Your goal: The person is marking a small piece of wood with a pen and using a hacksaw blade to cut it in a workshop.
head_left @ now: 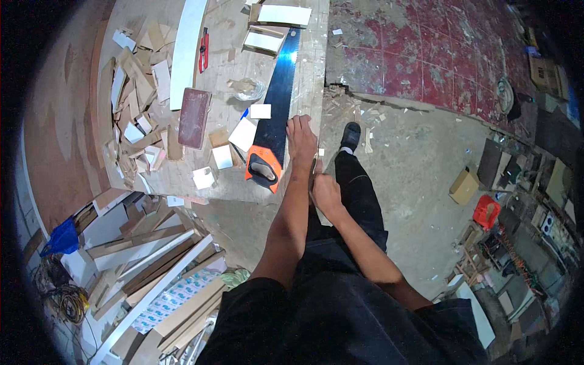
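Observation:
At the bench's right edge, my left hand [300, 139] lies with bent fingers beside the saw blade [278, 85]; what lies under them is hidden. Just below it, my right hand [326, 196] is closed around a narrow light wooden strip [322, 219], one finger extended along it, partly hidden. The saw's orange handle [272, 182] rests left of my left wrist. White-faced offcuts [242, 135], a clear cup [248, 91], a maroon block [194, 117] and a red utility knife [204, 52] lie on the bench [228, 182].
A pile of scraps [137, 85] covers the bench's left part. Long boards [152, 261] and coiled cables [64, 292] are at lower left. My leg and shoe [350, 137] stand on the concrete floor [413, 225]. A red plastic item [485, 212] and a cardboard box [463, 185] sit at right.

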Motion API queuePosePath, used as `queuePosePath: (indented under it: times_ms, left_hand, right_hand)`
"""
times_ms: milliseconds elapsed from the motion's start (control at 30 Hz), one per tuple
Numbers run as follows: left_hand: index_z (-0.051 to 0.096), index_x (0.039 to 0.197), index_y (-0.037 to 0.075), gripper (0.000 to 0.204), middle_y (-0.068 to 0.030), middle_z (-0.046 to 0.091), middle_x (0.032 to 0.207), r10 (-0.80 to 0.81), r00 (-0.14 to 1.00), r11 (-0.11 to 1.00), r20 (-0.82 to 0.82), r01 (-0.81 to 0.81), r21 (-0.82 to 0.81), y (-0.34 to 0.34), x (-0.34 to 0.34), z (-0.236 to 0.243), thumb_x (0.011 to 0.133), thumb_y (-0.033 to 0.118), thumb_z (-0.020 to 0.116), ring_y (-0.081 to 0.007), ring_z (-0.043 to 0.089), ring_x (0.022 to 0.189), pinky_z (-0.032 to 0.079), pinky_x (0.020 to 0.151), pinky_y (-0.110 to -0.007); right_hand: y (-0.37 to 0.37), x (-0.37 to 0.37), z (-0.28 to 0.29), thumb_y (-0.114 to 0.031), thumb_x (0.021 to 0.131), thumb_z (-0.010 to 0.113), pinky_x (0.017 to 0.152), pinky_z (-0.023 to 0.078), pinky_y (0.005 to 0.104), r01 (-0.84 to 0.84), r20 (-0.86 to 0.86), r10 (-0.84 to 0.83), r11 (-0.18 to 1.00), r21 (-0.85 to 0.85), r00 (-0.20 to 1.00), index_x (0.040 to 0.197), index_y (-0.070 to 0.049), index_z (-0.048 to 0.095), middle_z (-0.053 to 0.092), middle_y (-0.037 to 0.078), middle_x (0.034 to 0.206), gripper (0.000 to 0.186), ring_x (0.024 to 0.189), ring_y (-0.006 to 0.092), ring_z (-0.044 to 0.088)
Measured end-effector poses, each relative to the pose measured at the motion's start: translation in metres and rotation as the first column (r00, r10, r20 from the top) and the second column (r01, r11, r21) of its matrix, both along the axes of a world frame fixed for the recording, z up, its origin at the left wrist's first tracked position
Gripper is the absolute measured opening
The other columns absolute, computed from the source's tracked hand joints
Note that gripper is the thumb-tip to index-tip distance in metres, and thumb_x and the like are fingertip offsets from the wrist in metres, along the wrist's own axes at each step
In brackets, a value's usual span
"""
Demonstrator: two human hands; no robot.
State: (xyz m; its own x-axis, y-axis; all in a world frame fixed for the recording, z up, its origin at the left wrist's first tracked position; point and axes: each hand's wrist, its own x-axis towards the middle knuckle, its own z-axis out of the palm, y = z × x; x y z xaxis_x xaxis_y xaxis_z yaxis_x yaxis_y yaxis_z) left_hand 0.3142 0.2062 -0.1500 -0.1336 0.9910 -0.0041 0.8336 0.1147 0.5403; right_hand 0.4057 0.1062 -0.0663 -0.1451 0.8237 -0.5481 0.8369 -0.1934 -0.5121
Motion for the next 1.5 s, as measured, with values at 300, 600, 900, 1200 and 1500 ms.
queuePosePath:
  times_ms: [300,600,900,1200,1500]
  left_hand:
    - [0.054,0.113,0.008,0.039,-0.0121,0.052,0.11,0.01,0.999,0.998,-0.048,-0.013,-0.068,-0.005,0.002,0.002,0.076,-0.004,0.06,-0.0323,0.049,0.109,0.041,0.095,-0.044]
    - [0.053,0.112,0.007,0.039,-0.0133,0.051,0.108,0.093,0.996,0.996,-0.015,-0.093,0.01,-0.008,0.008,-0.001,0.075,-0.005,0.058,-0.0336,0.049,0.106,0.042,0.094,-0.045]
    - [0.053,0.111,0.003,0.038,-0.0161,0.052,0.109,0.124,0.992,0.992,0.038,-0.124,0.003,-0.008,0.006,0.004,0.074,-0.008,0.055,-0.036,0.049,0.105,0.04,0.095,-0.046]
    - [0.054,0.111,0.005,0.037,-0.0147,0.053,0.108,0.13,0.991,0.991,0.019,-0.131,0.009,-0.012,0.002,0.002,0.076,-0.006,0.057,-0.0346,0.05,0.105,0.042,0.095,-0.045]
    - [0.054,0.112,0.006,0.038,-0.0145,0.053,0.108,0.015,1.0,0.999,-0.002,-0.015,0.035,-0.01,0.0,-0.003,0.076,-0.007,0.057,-0.0344,0.05,0.106,0.042,0.092,-0.045]
  right_hand:
    - [0.01,0.013,0.003,-0.006,0.085,0.061,0.07,0.055,0.0529,-0.116,-0.005,0.116,0.99,-0.075,0.993,0.148,0.013,0.028,0.067,0.03,0.082,0.074,0.078,0.0461,0.067]
    - [0.013,0.013,0.009,-0.008,0.09,0.051,0.067,0.056,0.053,-0.125,0.097,0.129,0.991,-0.045,0.987,0.147,0.008,0.035,0.069,0.029,0.083,0.061,0.076,0.0448,0.07]
    - [-0.015,0.013,0.01,-0.008,0.087,0.058,0.069,0.054,0.0564,-0.055,0.051,0.055,0.998,0.014,0.997,0.144,0.005,0.041,0.066,0.031,0.079,0.061,0.074,0.0485,0.066]
    - [-0.018,0.018,0.008,-0.003,0.082,0.061,0.07,0.052,0.059,0.014,-0.088,-0.003,0.992,0.125,0.996,0.142,0.003,0.042,0.063,0.032,0.076,0.064,0.073,0.0521,0.063]
    - [0.008,0.013,0.001,0.002,0.082,0.055,0.072,0.053,0.0558,0.031,-0.13,-0.025,0.999,0.041,0.991,0.14,0.017,0.037,0.066,0.033,0.084,0.063,0.08,0.0503,0.066]
